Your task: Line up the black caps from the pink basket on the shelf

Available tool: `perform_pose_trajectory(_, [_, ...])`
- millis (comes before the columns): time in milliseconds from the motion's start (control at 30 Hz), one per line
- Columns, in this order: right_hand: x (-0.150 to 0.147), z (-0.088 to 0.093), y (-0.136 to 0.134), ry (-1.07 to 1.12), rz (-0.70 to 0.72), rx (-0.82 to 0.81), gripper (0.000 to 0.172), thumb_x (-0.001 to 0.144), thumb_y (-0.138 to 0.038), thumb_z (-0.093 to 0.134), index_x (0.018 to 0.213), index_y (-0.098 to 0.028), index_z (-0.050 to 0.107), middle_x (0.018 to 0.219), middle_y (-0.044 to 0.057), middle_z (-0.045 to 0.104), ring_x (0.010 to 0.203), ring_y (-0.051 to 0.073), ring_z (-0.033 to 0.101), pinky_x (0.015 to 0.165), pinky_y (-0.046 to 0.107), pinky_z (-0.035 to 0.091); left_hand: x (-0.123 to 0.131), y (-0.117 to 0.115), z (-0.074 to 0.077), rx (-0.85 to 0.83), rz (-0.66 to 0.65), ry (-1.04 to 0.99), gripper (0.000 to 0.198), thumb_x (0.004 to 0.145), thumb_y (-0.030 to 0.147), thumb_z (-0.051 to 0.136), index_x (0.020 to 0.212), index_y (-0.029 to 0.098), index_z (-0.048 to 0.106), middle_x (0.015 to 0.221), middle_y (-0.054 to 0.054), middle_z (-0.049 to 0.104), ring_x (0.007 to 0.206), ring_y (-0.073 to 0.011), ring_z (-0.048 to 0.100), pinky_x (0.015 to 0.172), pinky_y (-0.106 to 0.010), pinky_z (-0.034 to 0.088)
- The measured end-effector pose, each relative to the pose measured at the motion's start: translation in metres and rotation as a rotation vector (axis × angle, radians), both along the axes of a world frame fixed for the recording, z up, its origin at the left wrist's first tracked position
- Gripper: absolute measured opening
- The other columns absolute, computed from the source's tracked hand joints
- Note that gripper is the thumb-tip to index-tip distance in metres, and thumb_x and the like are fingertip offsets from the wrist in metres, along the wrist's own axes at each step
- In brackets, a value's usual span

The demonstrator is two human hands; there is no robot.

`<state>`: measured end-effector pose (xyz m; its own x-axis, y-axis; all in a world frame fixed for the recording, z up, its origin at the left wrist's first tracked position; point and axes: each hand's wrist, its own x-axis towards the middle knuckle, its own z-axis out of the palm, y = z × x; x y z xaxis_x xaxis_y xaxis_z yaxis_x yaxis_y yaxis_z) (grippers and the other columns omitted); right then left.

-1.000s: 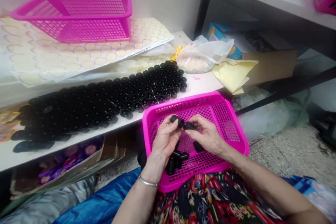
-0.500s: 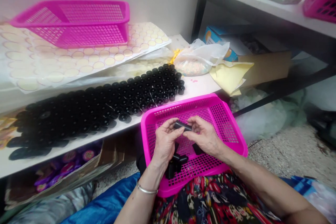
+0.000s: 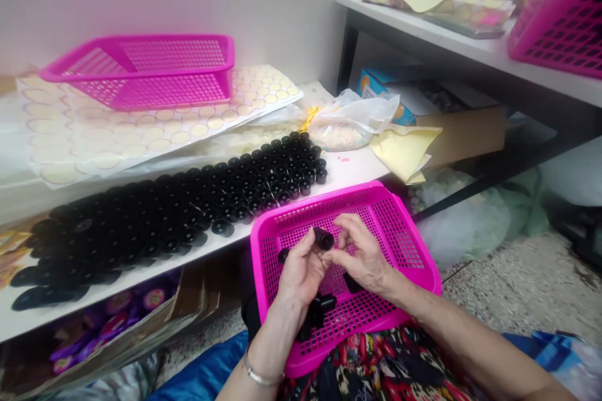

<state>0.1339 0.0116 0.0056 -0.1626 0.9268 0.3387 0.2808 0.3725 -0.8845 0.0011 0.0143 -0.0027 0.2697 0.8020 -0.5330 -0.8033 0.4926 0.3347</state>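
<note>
- The left hand (image 3: 301, 269) grasps a black tube (image 3: 323, 238) between thumb and fingers, its round end facing up and toward the right hand.
- The right hand (image 3: 362, 254) is loosely opened beside the tube, thumb and forefinger parted; its thumb reaches close to the left fingers, and whether they touch I cannot tell.
- The tube sits above the pink basket (image 3: 259, 276), over its mesh floor.
- More black pieces (image 3: 324, 304) lie inside the basket, below the left hand, with another dark piece (image 3: 352, 282) under the right wrist.
- On the counter (image 3: 347, 167), beyond the basket and leftward, black cylinders (image 3: 179, 213) stand in packed rows.
</note>
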Motion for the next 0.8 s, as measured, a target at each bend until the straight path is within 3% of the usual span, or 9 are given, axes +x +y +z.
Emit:
perform_pose_trajectory(167, [-0.006, -0.002, -0.001, -0.267, 0.031, 0.193, 0.022, 0.085, -0.019, 0.049, 0.106, -0.019, 0.055, 0.091, 0.009, 0.055, 0.083, 0.020, 0.055, 0.071, 0.035, 0.052, 0.010, -0.002, 0.001, -0.143, 0.102, -0.046, 0.018, 0.084, 0.014, 0.051, 0.074, 0.010, 0.065, 0.071, -0.005, 0.067, 0.057, -0.0079, 0.060, 0.051, -0.016, 0.049])
perform_pose_trajectory(333, [-0.009, -0.014, 0.001, -0.511, -0.071, 0.475, 0.032, 0.085, -0.019, 0.048, 0.115, -0.009, 0.052, 0.104, 0.018, 0.057, 0.100, 0.028, 0.054, 0.081, 0.043, 0.051, 0.017, 0.002, 0.001, -0.205, 0.151, -0.064, 0.024, 0.086, 0.012, 0.046, 0.072, 0.008, 0.066, 0.068, -0.007, 0.068, 0.056, -0.0083, 0.062, 0.053, -0.015, 0.051])
perform_pose_trajectory(467, [-0.005, 0.001, 0.008, -0.507, 0.068, 0.342, 0.021, 0.086, -0.017, 0.043, 0.100, -0.013, 0.057, 0.086, 0.011, 0.061, 0.080, 0.022, 0.057, 0.069, 0.037, 0.051, 0.014, 0.005, 0.003, -0.152, 0.205, -0.053, 0.019, 0.084, 0.008, 0.049, 0.074, 0.010, 0.065, 0.074, -0.005, 0.070, 0.066, -0.0090, 0.064, 0.062, -0.017, 0.052])
perform_pose_trajectory(533, [-0.001, 0.014, 0.016, -0.442, 0.098, 0.291, 0.018, 0.086, -0.019, 0.044, 0.096, -0.015, 0.058, 0.079, 0.007, 0.059, 0.072, 0.018, 0.055, 0.064, 0.032, 0.048, 0.009, 0.004, 0.005, -0.081, 0.143, -0.042, 0.015, 0.084, 0.015, 0.052, 0.079, 0.011, 0.065, 0.076, -0.006, 0.069, 0.066, -0.0104, 0.064, 0.062, -0.020, 0.052])
perform_pose_trajectory(667, [0.011, 0.032, 0.050, -0.364, -0.094, 0.203, 0.018, 0.085, -0.026, 0.047, 0.096, -0.016, 0.058, 0.075, 0.003, 0.056, 0.065, 0.014, 0.049, 0.060, 0.027, 0.042, -0.001, -0.003, 0.007, 0.091, 0.011, 0.123, 0.026, 0.079, 0.033, 0.060, 0.090, 0.011, 0.064, 0.081, -0.009, 0.068, 0.066, -0.0130, 0.062, 0.063, -0.024, 0.051])
perform_pose_trajectory(800, [0.025, 0.031, 0.104, -0.479, -0.271, 0.057, 0.020, 0.079, -0.030, 0.053, 0.090, -0.016, 0.060, 0.076, 0.003, 0.057, 0.064, 0.013, 0.048, 0.061, 0.025, 0.038, -0.012, -0.015, 0.005, 0.236, 0.124, 0.654, 0.026, 0.066, 0.027, 0.072, 0.086, 0.013, 0.065, 0.080, -0.005, 0.067, 0.071, -0.0119, 0.061, 0.067, -0.021, 0.048])
